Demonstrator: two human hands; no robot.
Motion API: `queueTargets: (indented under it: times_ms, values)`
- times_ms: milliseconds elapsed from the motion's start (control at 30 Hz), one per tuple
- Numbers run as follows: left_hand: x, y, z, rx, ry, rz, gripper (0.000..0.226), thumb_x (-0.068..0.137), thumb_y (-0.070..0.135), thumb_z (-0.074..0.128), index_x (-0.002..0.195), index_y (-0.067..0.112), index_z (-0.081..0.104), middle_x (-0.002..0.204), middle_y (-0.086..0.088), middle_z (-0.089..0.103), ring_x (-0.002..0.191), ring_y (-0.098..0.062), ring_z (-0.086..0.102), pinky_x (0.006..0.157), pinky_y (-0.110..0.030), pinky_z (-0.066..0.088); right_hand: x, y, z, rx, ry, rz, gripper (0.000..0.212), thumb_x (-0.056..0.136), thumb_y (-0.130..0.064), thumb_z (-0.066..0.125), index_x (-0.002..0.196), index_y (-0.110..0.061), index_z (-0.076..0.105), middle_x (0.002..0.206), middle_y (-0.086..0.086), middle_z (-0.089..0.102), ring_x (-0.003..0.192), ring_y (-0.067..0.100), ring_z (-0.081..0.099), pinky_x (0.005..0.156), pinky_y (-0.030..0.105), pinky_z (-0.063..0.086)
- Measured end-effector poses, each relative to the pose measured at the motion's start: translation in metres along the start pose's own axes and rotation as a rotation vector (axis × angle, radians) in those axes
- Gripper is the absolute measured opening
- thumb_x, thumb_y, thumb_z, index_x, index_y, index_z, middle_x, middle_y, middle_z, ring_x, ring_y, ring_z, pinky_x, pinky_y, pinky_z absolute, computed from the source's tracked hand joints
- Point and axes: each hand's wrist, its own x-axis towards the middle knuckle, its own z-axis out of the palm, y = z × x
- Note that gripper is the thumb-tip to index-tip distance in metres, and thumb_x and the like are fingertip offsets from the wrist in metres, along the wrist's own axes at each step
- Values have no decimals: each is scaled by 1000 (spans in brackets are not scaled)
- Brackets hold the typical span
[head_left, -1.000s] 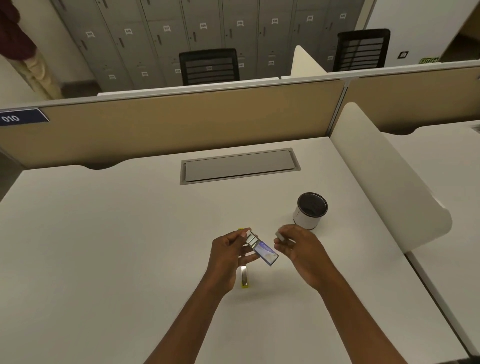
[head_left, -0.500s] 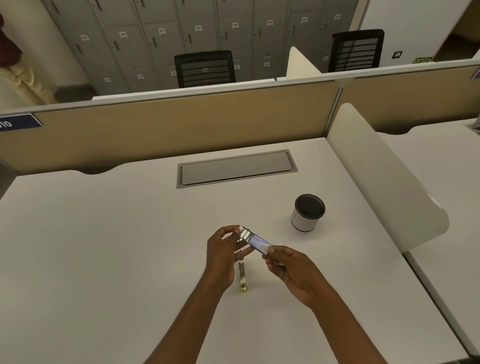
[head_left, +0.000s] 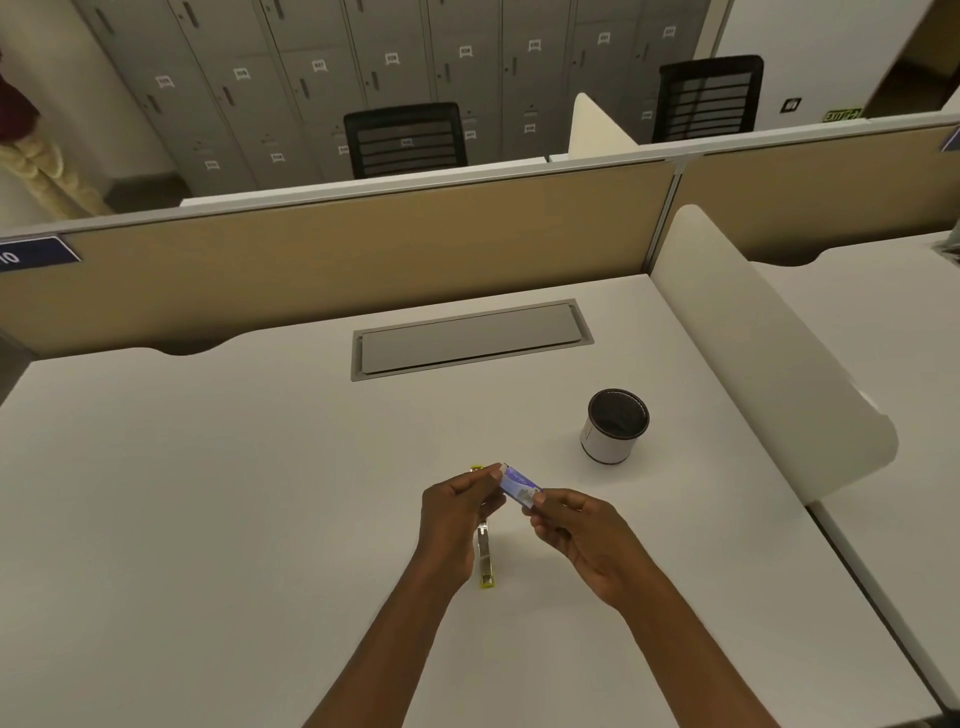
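Note:
A small blue and white box (head_left: 518, 484), like a staple box, is held just above the white desk (head_left: 208, 493). My left hand (head_left: 460, 512) pinches its far end and my right hand (head_left: 576, 527) pinches its near end. Under my left hand a yellow stapler (head_left: 485, 558) lies opened out flat on the desk, partly hidden by the hand; its metal strip and yellow tip show.
A white round pen cup (head_left: 613, 428) with a dark inside stands to the right, beyond the hands. A grey cable hatch (head_left: 470, 339) is set in the desk further back. A tan partition (head_left: 337, 260) closes the far edge, and a white divider (head_left: 769, 353) the right side.
My right hand came in from the right and took hold of the box's near end. The box's open end, seen pulled out one second ago, now looks closed.

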Motion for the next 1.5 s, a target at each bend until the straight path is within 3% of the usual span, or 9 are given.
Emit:
queueTargets:
  times_ms: [333, 467, 667, 867, 967, 1067, 1167, 1300, 1500]
  values:
    - [7, -15, 4, 318, -120, 114, 23, 96, 9, 69, 109, 21, 83, 108, -1, 83, 105, -20, 77, 99, -39, 60, 9, 4, -17, -48, 20, -20, 15, 93, -10, 70, 103, 0, 75, 96, 21, 76, 79, 22, 70, 77, 28, 63]
    - [17, -28, 12, 695, -313, 186, 52, 86, 12, 76, 134, 30, 65, 131, 13, 69, 115, -5, 68, 95, -24, 57, 18, 9, -28, -129, 120, -8, 18, 90, -12, 74, 104, -1, 72, 92, 23, 77, 75, 25, 71, 72, 30, 62]
    - [45, -46, 32, 1050, -340, 384, 54, 83, 25, 86, 131, 12, 63, 127, -4, 60, 107, -14, 58, 84, -2, 40, 38, 14, -49, -258, 234, 2, 14, 89, -13, 75, 99, -2, 73, 90, 24, 75, 74, 24, 71, 74, 29, 63]
    - [71, -60, 48, 1212, -262, 351, 60, 82, 28, 84, 135, 14, 60, 135, -4, 61, 123, -25, 54, 105, -37, 44, 57, 15, -61, -460, 356, 54, 15, 93, -12, 64, 97, 0, 71, 86, 14, 71, 72, 21, 65, 68, 28, 56]
    - [83, -64, 53, 1327, -251, 345, 56, 84, 33, 82, 134, 19, 60, 138, -1, 61, 127, -25, 53, 104, -38, 36, 57, 16, -68, -836, 375, -3, 15, 93, -9, 56, 95, -4, 70, 90, 3, 68, 83, 19, 63, 68, 25, 48]
    - [89, -71, 54, 1359, -251, 331, 52, 87, 36, 80, 132, 21, 60, 138, 0, 61, 127, -24, 53, 103, -37, 33, 53, 16, -77, -964, 329, -38, 24, 88, 8, 49, 84, -8, 66, 83, -7, 59, 85, 17, 59, 72, 26, 48]
    - [92, -78, 52, 1347, -245, 317, 52, 87, 35, 80, 133, 21, 59, 139, 0, 61, 126, -24, 52, 103, -38, 33, 50, 13, -85, -987, 309, -15, 24, 81, 14, 58, 81, -9, 64, 86, 2, 63, 82, 22, 64, 70, 29, 52]
    - [94, -82, 52, 1344, -241, 339, 56, 85, 34, 81, 135, 21, 57, 140, 0, 59, 126, -25, 52, 101, -38, 32, 49, 13, -91, -914, 327, -19, 7, 81, 6, 62, 80, 4, 68, 76, 23, 74, 57, 25, 70, 45, 21, 49]
    - [77, -83, 42, 1242, -106, 406, 80, 83, 47, 80, 152, 23, 46, 149, -2, 48, 138, -24, 42, 111, -41, 29, 49, 12, -86, -863, 297, -79, 9, 85, -3, 67, 80, 4, 69, 75, 19, 75, 54, 18, 67, 53, 24, 54]
